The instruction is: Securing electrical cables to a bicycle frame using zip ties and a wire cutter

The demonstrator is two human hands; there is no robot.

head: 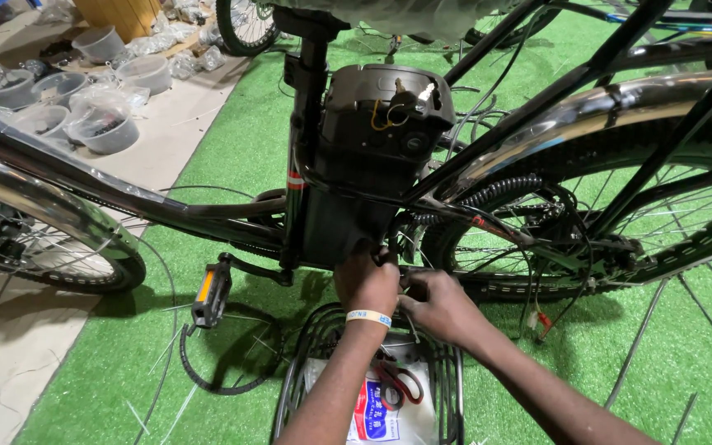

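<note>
A tangle of thin black cables (397,235) hangs at the foot of the black plastic battery case (377,156) on the black bicycle frame (208,216), just ahead of the rear wheel (620,222). The left hand (366,284) reaches up there, fingers curled around the wires. The right hand (442,306), touching it, pinches something thin; what, I cannot tell. Below them sits a black wire basket (302,363) holding red-handled scissors (399,383), on green artificial turf (232,132).

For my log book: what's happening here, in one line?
left hand: on bike frame | right hand: touching cables | basket: below
</note>
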